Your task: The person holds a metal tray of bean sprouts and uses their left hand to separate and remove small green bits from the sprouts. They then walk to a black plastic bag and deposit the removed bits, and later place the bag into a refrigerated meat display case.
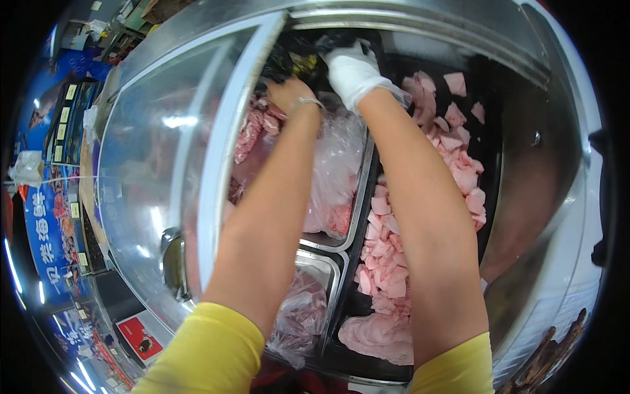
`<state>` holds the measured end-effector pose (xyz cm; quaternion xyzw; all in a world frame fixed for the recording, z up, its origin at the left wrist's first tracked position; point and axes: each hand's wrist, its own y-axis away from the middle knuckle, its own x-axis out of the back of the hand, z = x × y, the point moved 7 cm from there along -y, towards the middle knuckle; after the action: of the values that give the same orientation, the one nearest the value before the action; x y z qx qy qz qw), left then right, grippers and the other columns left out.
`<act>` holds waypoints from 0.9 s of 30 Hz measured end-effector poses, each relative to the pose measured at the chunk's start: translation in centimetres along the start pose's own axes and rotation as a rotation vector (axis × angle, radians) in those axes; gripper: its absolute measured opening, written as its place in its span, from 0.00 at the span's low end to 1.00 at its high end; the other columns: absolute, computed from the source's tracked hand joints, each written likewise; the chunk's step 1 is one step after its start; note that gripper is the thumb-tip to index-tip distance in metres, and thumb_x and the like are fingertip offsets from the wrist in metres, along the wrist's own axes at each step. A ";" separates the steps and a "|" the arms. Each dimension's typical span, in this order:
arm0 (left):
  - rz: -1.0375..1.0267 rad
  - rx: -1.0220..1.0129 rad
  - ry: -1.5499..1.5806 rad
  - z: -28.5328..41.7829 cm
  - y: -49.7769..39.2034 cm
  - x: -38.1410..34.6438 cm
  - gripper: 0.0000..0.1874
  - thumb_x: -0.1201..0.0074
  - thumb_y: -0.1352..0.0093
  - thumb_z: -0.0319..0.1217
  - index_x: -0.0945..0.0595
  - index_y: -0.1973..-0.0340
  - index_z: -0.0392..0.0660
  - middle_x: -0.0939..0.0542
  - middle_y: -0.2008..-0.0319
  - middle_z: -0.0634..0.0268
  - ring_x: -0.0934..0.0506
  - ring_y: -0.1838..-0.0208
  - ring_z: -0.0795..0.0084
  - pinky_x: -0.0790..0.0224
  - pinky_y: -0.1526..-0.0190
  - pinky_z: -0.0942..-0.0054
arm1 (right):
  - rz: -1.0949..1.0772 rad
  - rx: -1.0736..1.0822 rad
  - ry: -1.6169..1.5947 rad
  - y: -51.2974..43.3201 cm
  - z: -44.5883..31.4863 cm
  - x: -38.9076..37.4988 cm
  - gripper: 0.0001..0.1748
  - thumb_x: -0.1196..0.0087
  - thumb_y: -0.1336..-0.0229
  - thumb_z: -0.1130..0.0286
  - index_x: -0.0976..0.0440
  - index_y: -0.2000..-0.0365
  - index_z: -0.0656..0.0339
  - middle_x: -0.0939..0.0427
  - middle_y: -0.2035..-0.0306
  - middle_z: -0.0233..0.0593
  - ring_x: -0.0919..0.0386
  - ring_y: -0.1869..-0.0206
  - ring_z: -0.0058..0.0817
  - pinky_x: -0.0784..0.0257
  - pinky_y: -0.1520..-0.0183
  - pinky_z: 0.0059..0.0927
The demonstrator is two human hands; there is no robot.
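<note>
My left hand (pixel 289 93), with a bracelet at its wrist, reaches to the back of a glass-topped display case. Its fingers disappear into crumpled black plastic (pixel 278 61). My right hand (pixel 350 71) wears a white glove and touches dark material at the same end; its fingertips are hidden. Between the hands shows a small yellow-green item (pixel 304 64), too unclear to name. Below my left hand lie pieces of red meat (pixel 256 128). Clear plastic film (pixel 334 152) covers meat in the metal tray (pixel 362 216) beneath my forearms.
Pale pink chunks of fat or meat (pixel 386 256) fill a black tray (pixel 492 197) under my right arm. A smaller metal tray (pixel 334 276) holds bagged meat (pixel 302 305). A sliding glass panel's frame (pixel 224 162) stands close along my left arm. Seafood signs (pixel 47 231) hang outside.
</note>
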<state>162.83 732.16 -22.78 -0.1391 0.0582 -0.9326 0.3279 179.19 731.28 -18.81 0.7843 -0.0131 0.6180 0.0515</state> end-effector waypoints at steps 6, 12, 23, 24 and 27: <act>-0.150 0.474 0.456 3.8 8.5 7.0 0.32 0.52 0.31 0.18 0.36 0.30 0.38 0.28 0.37 0.54 0.23 0.46 0.64 0.26 0.52 0.69 | 0.118 0.228 -0.235 10.3 -1.9 6.2 0.30 0.41 0.40 0.64 0.27 0.36 0.51 0.25 0.37 0.42 0.27 0.39 0.50 0.33 0.36 0.52; -0.715 0.302 0.048 8.1 17.9 17.5 0.24 0.47 0.30 0.27 0.28 0.39 0.30 0.22 0.44 0.43 0.20 0.47 0.52 0.26 0.45 0.61 | -0.022 -0.153 -1.477 21.8 -5.9 10.1 0.15 0.43 0.34 0.64 0.20 0.54 0.63 0.18 0.67 0.37 0.19 0.63 0.30 0.25 0.58 0.38; -1.783 0.090 -0.551 18.4 20.6 45.7 0.19 0.45 0.27 0.28 0.22 0.41 0.41 0.18 0.48 0.52 0.18 0.46 0.60 0.24 0.44 0.64 | -0.367 -0.338 -2.095 30.9 -20.8 5.0 0.11 0.35 0.41 0.76 0.19 0.59 0.71 0.16 0.65 0.40 0.17 0.69 0.27 0.20 0.65 0.30; -1.749 0.140 -0.520 19.7 19.1 47.0 0.20 0.45 0.27 0.27 0.22 0.40 0.42 0.19 0.48 0.52 0.18 0.47 0.61 0.23 0.45 0.64 | -0.361 -0.372 -2.045 31.1 -20.2 5.3 0.13 0.35 0.41 0.77 0.20 0.56 0.72 0.15 0.64 0.41 0.16 0.68 0.29 0.18 0.63 0.32; -1.597 0.174 -0.420 23.1 14.3 51.9 0.22 0.45 0.29 0.24 0.24 0.38 0.43 0.19 0.49 0.53 0.18 0.48 0.62 0.22 0.48 0.65 | -0.366 -0.416 -1.985 32.7 -18.5 7.3 0.18 0.32 0.44 0.77 0.20 0.54 0.73 0.15 0.62 0.42 0.16 0.63 0.31 0.17 0.58 0.34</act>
<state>139.48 688.01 7.89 -0.2837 -0.1929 -0.8407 -0.4190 160.22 700.88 -5.38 0.9071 -0.0368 -0.3398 0.2456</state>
